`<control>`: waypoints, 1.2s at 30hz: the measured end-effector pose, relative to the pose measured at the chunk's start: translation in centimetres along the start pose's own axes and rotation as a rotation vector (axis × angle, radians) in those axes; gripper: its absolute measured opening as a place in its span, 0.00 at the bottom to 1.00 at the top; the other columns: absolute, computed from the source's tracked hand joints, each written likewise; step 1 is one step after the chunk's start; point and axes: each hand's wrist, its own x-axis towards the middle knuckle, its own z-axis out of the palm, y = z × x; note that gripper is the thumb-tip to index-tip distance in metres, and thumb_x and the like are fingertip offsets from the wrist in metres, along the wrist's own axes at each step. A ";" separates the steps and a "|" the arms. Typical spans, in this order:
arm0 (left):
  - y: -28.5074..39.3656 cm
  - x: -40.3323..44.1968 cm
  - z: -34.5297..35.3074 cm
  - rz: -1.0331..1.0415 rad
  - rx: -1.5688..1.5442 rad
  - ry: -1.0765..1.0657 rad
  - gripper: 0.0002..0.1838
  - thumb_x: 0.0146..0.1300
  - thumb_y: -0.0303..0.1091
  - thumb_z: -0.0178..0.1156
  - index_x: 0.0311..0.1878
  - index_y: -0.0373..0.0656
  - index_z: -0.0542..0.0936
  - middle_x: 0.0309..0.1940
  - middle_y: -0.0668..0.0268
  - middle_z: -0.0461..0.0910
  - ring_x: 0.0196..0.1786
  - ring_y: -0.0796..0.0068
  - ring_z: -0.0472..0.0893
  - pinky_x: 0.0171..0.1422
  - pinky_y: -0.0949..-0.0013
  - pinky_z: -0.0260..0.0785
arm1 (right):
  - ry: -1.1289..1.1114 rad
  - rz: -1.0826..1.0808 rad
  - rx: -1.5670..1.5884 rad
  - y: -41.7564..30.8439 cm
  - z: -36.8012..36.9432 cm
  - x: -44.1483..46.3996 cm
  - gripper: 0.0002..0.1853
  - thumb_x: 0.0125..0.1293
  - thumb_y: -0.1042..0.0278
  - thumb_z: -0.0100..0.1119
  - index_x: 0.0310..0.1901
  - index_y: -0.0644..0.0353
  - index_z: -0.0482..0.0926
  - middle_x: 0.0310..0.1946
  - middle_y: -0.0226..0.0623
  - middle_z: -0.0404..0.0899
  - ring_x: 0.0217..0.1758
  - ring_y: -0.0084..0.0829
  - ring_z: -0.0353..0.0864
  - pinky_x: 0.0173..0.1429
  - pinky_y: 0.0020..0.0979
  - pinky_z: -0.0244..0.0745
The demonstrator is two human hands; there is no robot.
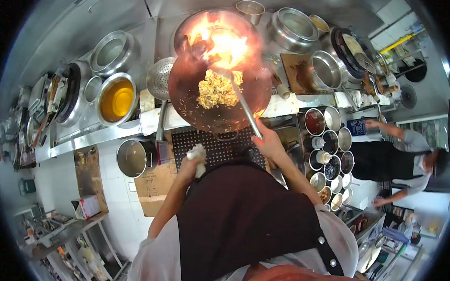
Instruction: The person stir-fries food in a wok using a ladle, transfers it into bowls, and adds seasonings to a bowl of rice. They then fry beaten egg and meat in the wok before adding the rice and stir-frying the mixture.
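Note:
A large wok (184, 95) stands tilted over the stove, with tall flames (226, 44) at its far side. Yellow, chopped-looking food (216, 89) lies in its middle. My right hand (268, 141) is closed round the handle of a metal ladle (246, 107), whose head reaches into the food. Below the wok's near left edge, my left hand (188, 166) is closed on a bunched white cloth (197, 154). That hand is apart from the wok's near handle (227, 136).
A strainer (161, 78) and a bowl of yellow liquid (118, 99) are left of the wok. A metal pot (132, 157) hangs nearer. Several seasoning containers (314, 122) stand at right. Another person (389, 159) is farther right.

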 end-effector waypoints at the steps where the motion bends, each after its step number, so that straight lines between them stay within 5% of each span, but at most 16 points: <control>1: -0.1 -0.6 -1.9 0.036 0.191 0.006 0.21 0.60 0.33 0.67 0.56 0.37 0.81 0.40 0.63 0.85 0.39 0.68 0.85 0.43 0.62 0.78 | -0.083 0.029 -0.080 -0.4 0.6 -0.9 0.41 0.63 0.63 0.64 0.79 0.45 0.61 0.43 0.58 0.85 0.48 0.60 0.84 0.53 0.51 0.79; 4: -2.1 -0.9 -6.9 0.024 0.438 0.178 0.23 0.51 0.28 0.67 0.53 0.35 0.82 0.42 0.58 0.87 0.42 0.61 0.87 0.44 0.56 0.79 | -0.078 0.067 -0.271 -1.4 2.1 -2.7 0.42 0.63 0.62 0.66 0.79 0.44 0.61 0.43 0.55 0.84 0.47 0.57 0.84 0.52 0.50 0.79; 6: -9.6 2.8 -14.7 0.083 0.823 0.126 0.21 0.55 0.36 0.68 0.50 0.33 0.83 0.43 0.47 0.87 0.42 0.52 0.89 0.42 0.52 0.78 | 0.018 0.064 -0.426 -1.3 2.4 -3.6 0.38 0.63 0.61 0.68 0.76 0.43 0.67 0.48 0.49 0.81 0.47 0.51 0.84 0.51 0.49 0.79; 9: -14.1 2.4 -22.9 -0.145 1.429 -0.084 0.28 0.66 0.52 0.59 0.47 0.30 0.82 0.43 0.36 0.84 0.45 0.48 0.87 0.46 0.53 0.77 | 0.315 0.047 -0.379 -2.4 2.2 -6.4 0.32 0.64 0.62 0.68 0.70 0.48 0.74 0.51 0.46 0.80 0.48 0.49 0.84 0.51 0.48 0.80; 11: -21.2 4.5 -32.3 0.021 1.689 -0.321 0.24 0.64 0.45 0.63 0.51 0.31 0.82 0.44 0.43 0.85 0.47 0.51 0.85 0.48 0.55 0.76 | 0.596 0.007 -0.165 -5.8 1.6 -10.3 0.24 0.65 0.66 0.68 0.62 0.56 0.80 0.49 0.46 0.82 0.47 0.48 0.86 0.49 0.44 0.82; 12: -20.9 4.7 -34.4 -0.093 1.674 -0.343 0.23 0.64 0.45 0.63 0.51 0.31 0.82 0.44 0.44 0.85 0.47 0.52 0.85 0.48 0.55 0.76 | 0.692 0.047 -0.030 -6.7 1.6 -12.6 0.22 0.64 0.67 0.68 0.61 0.58 0.81 0.48 0.46 0.83 0.46 0.47 0.86 0.49 0.43 0.83; 16: -15.4 3.6 -32.5 -0.248 1.652 -0.376 0.23 0.63 0.43 0.64 0.53 0.32 0.82 0.44 0.46 0.85 0.46 0.52 0.85 0.49 0.55 0.76 | 0.726 0.100 0.027 -1.8 7.4 -21.8 0.17 0.69 0.60 0.65 0.55 0.59 0.85 0.44 0.44 0.86 0.44 0.45 0.87 0.50 0.43 0.83; 19: -12.0 5.0 -30.0 -0.282 1.606 -0.370 0.23 0.62 0.41 0.65 0.54 0.32 0.82 0.44 0.48 0.85 0.46 0.53 0.84 0.49 0.55 0.76 | 0.477 0.470 0.163 -1.0 12.7 -28.8 0.17 0.69 0.56 0.63 0.53 0.56 0.86 0.46 0.46 0.87 0.51 0.48 0.86 0.55 0.46 0.81; 25: -10.2 7.2 -21.8 -0.255 1.538 -0.341 0.23 0.61 0.38 0.66 0.56 0.33 0.82 0.44 0.51 0.85 0.45 0.54 0.84 0.50 0.55 0.76 | 0.473 0.800 0.197 2.9 24.0 -45.4 0.17 0.69 0.57 0.63 0.53 0.57 0.86 0.47 0.43 0.87 0.48 0.46 0.87 0.55 0.45 0.82; 27: -11.8 7.0 -17.8 -0.220 1.534 -0.377 0.23 0.60 0.37 0.66 0.56 0.34 0.82 0.45 0.53 0.85 0.45 0.54 0.84 0.50 0.55 0.76 | 0.819 0.836 0.318 6.4 32.3 -53.0 0.17 0.72 0.55 0.59 0.54 0.55 0.85 0.44 0.41 0.88 0.45 0.41 0.89 0.50 0.44 0.82; 29: -14.5 6.4 -13.5 -0.187 1.525 -0.437 0.24 0.60 0.37 0.67 0.57 0.34 0.82 0.45 0.54 0.85 0.45 0.55 0.83 0.50 0.55 0.76 | 1.215 1.076 1.323 2.8 34.3 -61.9 0.20 0.75 0.51 0.54 0.58 0.55 0.81 0.40 0.40 0.87 0.43 0.34 0.89 0.42 0.44 0.81; 31: -18.3 3.5 -8.7 -0.161 1.485 -0.516 0.24 0.59 0.36 0.67 0.58 0.34 0.82 0.45 0.55 0.85 0.44 0.55 0.83 0.50 0.55 0.76 | 1.920 1.066 1.453 0.6 37.5 -70.3 0.24 0.77 0.44 0.50 0.59 0.56 0.77 0.40 0.38 0.84 0.40 0.32 0.88 0.36 0.39 0.78; 33: -23.8 1.5 -5.6 -0.149 1.291 -0.654 0.28 0.52 0.25 0.67 0.60 0.29 0.80 0.47 0.56 0.83 0.44 0.60 0.83 0.50 0.57 0.76 | 2.340 1.017 1.325 -2.4 39.0 -78.2 0.25 0.78 0.43 0.49 0.57 0.59 0.74 0.44 0.40 0.82 0.36 0.34 0.87 0.33 0.36 0.77; 35: -27.6 -7.5 0.0 -0.129 1.437 -0.676 0.26 0.50 0.23 0.66 0.57 0.27 0.81 0.43 0.55 0.85 0.37 0.60 0.85 0.43 0.60 0.78 | 2.623 1.008 1.239 -4.1 40.2 -84.3 0.23 0.78 0.44 0.51 0.53 0.59 0.75 0.46 0.41 0.81 0.34 0.36 0.86 0.30 0.33 0.78; 36: -31.9 -5.7 0.3 -0.170 1.391 -0.856 0.25 0.51 0.21 0.65 0.57 0.27 0.80 0.43 0.55 0.85 0.34 0.60 0.85 0.40 0.63 0.79 | 2.646 0.989 1.229 -4.4 40.7 -86.6 0.23 0.78 0.44 0.51 0.53 0.59 0.75 0.46 0.41 0.81 0.34 0.36 0.86 0.30 0.33 0.78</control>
